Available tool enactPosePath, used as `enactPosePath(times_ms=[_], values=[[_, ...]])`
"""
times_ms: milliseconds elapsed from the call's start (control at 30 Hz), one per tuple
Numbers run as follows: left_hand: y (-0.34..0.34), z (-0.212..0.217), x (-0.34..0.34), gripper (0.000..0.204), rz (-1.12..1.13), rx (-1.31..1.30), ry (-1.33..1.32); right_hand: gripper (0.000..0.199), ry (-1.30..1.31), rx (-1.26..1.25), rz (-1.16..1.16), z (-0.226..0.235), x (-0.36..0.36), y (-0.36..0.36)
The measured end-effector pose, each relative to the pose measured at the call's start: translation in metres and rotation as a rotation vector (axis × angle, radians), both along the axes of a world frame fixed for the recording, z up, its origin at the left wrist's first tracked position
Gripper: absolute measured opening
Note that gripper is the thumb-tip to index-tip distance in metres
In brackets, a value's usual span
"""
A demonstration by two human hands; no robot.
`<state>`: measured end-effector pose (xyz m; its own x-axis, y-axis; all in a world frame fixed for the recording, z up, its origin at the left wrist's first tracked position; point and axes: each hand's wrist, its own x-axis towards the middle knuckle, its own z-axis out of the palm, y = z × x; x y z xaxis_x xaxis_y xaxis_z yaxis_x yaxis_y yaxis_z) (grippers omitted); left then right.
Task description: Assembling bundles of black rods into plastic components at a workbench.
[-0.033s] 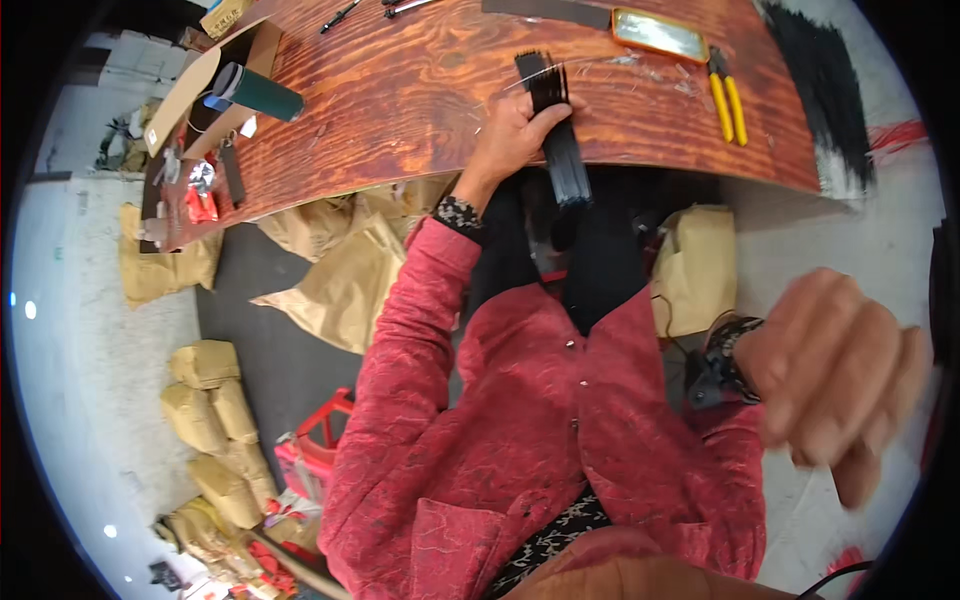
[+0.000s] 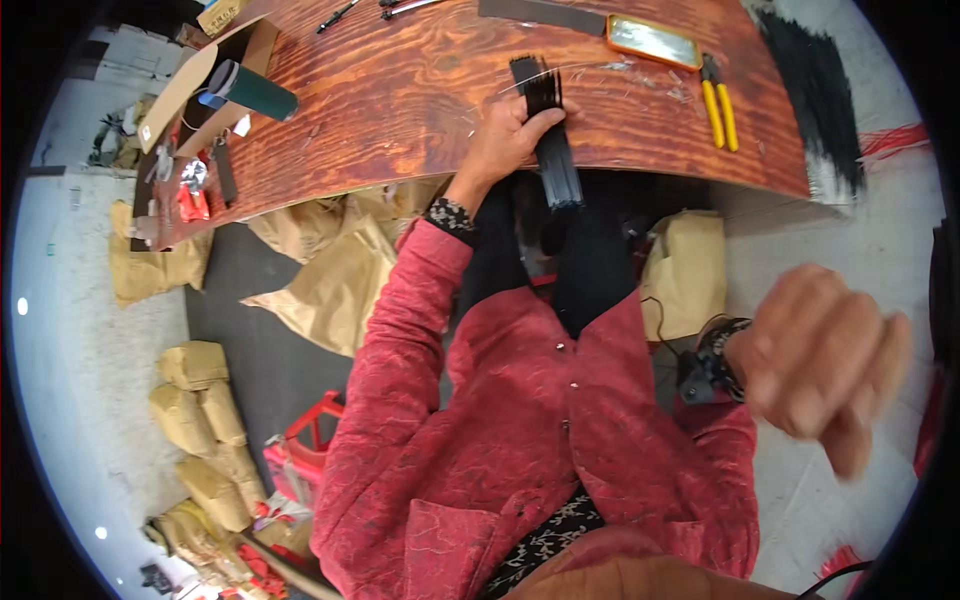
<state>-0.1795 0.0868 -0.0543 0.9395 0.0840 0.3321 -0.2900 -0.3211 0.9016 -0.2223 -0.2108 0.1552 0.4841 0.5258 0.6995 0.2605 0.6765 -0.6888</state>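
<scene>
While the blurred right hand [image 2: 825, 360] curls short of the table [image 2: 400, 130], whether around anything I cannot tell, the left hand [image 2: 510, 135] grips black strands [image 2: 559, 170] over the table's near edge, where a slackened grip could scatter them.

The streaked reddish wooden desk [image 2: 380, 115] I watch remotely carries yellow-handled pliers [image 2: 719, 112], an orange-rimmed rectangular object [image 2: 653, 43], a dark flat strip [image 2: 540, 12] and pale scraps [image 2: 622, 67].

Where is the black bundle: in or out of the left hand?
In: the left hand grips the black bundle, thumb across it, its lower end showing past the table edge.
</scene>
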Motion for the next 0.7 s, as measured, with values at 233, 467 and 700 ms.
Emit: enactPosePath(times_ms=[233, 467, 700], values=[[0.012, 0.006, -0.009, 0.022, -0.066, -0.029, 0.117, 0.019, 0.113, -0.612, -0.493, -0.088, 0.058, 0.04], [0.016, 0.0, 0.002, 0.022, -0.168, -0.069, 0.081, 0.031, 0.11, -0.667, -0.244, -0.146, 0.107, 0.101], [0.014, 0.012, -0.002, 0.023, -0.123, 0.144, 0.147, 0.024, -0.221, -0.511, -0.362, -0.161, 0.117, 0.138]])
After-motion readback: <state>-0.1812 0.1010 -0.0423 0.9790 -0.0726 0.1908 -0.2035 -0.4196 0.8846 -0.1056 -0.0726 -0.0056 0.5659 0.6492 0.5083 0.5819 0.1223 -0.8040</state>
